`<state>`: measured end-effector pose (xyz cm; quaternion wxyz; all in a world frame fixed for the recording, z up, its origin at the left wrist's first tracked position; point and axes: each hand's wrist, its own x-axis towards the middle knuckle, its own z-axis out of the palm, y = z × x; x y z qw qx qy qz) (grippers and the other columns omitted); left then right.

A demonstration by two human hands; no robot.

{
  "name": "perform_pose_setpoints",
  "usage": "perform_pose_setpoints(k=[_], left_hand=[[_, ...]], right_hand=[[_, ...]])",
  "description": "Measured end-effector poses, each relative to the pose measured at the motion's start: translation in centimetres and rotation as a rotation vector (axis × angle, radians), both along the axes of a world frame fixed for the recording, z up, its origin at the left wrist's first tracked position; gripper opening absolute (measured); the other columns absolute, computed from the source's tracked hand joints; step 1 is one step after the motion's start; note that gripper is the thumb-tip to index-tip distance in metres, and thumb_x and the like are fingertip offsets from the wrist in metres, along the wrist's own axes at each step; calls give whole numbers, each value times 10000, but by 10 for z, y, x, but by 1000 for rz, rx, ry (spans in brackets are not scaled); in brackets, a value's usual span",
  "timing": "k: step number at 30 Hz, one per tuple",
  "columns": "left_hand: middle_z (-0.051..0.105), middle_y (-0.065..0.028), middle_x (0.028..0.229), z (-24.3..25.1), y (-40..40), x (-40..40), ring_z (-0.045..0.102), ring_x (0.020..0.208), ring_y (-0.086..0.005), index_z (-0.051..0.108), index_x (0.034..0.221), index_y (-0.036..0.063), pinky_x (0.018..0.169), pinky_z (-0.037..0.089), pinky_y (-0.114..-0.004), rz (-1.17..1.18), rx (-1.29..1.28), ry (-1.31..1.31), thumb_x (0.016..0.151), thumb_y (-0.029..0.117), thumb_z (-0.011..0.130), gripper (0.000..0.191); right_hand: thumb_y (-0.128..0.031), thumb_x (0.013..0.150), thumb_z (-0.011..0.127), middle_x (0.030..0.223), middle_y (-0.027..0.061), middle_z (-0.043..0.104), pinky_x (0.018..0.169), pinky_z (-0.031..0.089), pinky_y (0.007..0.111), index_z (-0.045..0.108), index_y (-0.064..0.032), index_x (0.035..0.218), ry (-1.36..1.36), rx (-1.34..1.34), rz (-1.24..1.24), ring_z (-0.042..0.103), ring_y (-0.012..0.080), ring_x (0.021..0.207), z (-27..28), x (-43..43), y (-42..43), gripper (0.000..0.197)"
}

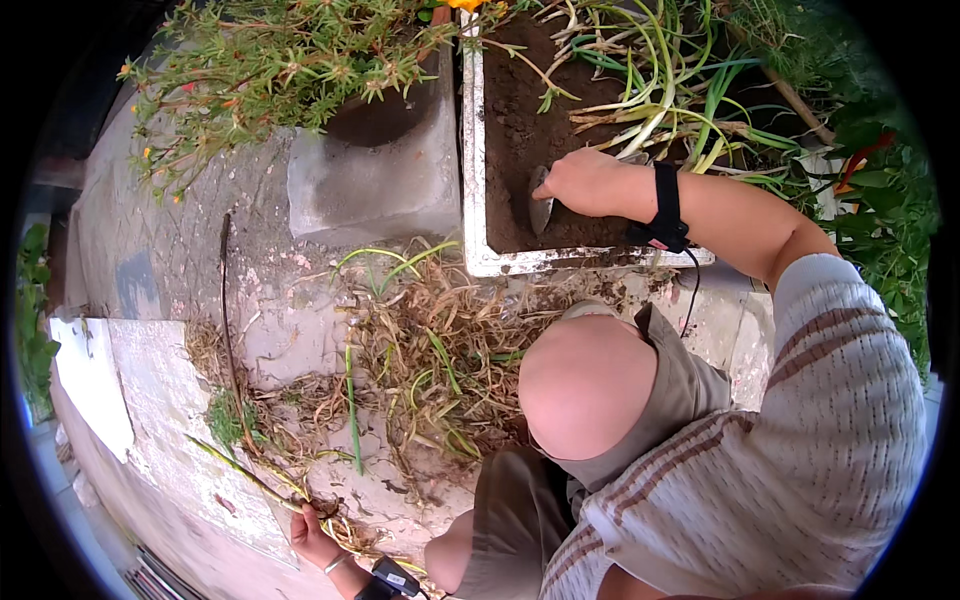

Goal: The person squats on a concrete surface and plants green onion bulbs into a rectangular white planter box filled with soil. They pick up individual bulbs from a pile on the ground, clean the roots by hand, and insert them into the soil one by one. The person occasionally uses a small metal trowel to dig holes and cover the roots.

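My right hand (589,184) grips a small metal digging tool, possibly a trowel. Its grey blade (541,206) is pushed into brown soil (517,142) near the front corner of a white rectangular planter box (474,157). One finger presses against the blade, and most of the tool is hidden by the hand. Down at the lower left, my left hand (311,536) pinches a thin green-and-yellow onion-like plant (255,480) near its base, just above the ground. Several long-leaved onion-like plants (656,112) lie over the soil at the planter's far right.
Dry leaves and stalks (431,352) are heaped before my knee (589,382). Left of the planter stands a grey concrete block (375,184), overhung by a flowering plant (300,67). A thin dark stick (227,322) and a white board (90,375) lie farther left. Green foliage (885,247) borders the right.
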<state>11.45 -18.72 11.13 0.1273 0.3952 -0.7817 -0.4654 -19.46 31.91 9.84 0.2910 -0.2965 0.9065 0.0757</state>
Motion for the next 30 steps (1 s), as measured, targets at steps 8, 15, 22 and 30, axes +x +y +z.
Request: perform_pose_setpoints(k=[8,15,22,30], left_hand=[[635,-64,833,-27,-16,42,566,748,-114,630,939,-39,710,457,-232,6,133,87,816,60,613,158],[650,-72,905,-57,-3,40,595,847,-138,624,992,14,773,463,-251,65,599,200,842,118,591,186],[615,-103,993,-75,0,76,577,984,-211,551,1050,24,909,436,-325,-5,912,447,900,148,496,202],[623,-44,869,-91,30,61,545,805,-109,554,1041,38,772,419,-246,-305,674,222,913,177,486,201]], right_hand=[[-30,755,446,933,143,635,733,490,390,601,-146,1110,98,-74,-39,606,315,855,11,19,-31,405],[136,681,514,1035,209,581,829,459,366,563,5,1098,130,-446,-19,559,341,982,105,54,-55,440],[39,708,567,863,158,571,658,421,422,508,-112,1200,-232,-429,652,536,346,779,43,85,-199,518],[-30,705,599,1173,184,480,969,342,432,485,-94,1217,48,-765,931,447,341,1124,-10,146,-311,528]])
